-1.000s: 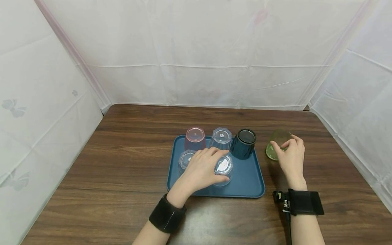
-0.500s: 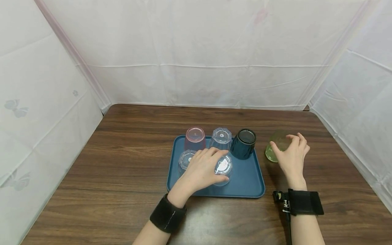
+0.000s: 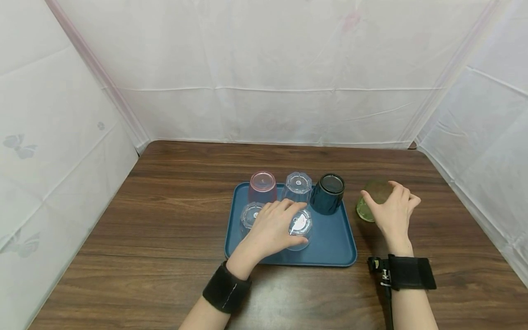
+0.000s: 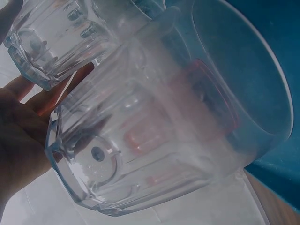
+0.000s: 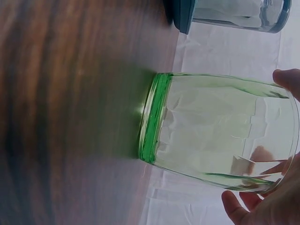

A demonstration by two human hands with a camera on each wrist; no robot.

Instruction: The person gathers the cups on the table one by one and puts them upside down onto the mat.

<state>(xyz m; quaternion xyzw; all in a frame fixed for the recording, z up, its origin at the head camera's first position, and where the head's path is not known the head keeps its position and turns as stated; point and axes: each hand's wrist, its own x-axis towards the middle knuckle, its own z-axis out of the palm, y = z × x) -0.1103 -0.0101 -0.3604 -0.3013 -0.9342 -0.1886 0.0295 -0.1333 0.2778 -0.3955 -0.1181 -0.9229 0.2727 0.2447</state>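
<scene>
Near the front of the blue tray [image 3: 330, 252], my left hand [image 3: 268, 229] grips an upside-down clear glass [image 3: 301, 223], thumb and index finger on either side of its base. A second clear glass [image 3: 250, 214], also inverted, stands left of that hand; its faceted side fills much of the left wrist view. To the right of the tray, my right hand [image 3: 393, 215] holds an upright green glass [image 5: 211, 131] near its rim, thumb on one side and fingers on the other. Its thick green base is at the wooden tabletop; contact is hard to tell.
Along the tray's back row stand an upside-down pink glass [image 3: 263, 185], a clear glass [image 3: 299, 183] and a dark teal glass [image 3: 327, 195]. The brown wooden table [image 3: 165, 206] is bordered by white cloth walls [image 3: 264, 105].
The green glass has shifted slightly toward me. My right fingers have spread and moved to the right round its rim. My left hand has stayed in place on the clear glass.
</scene>
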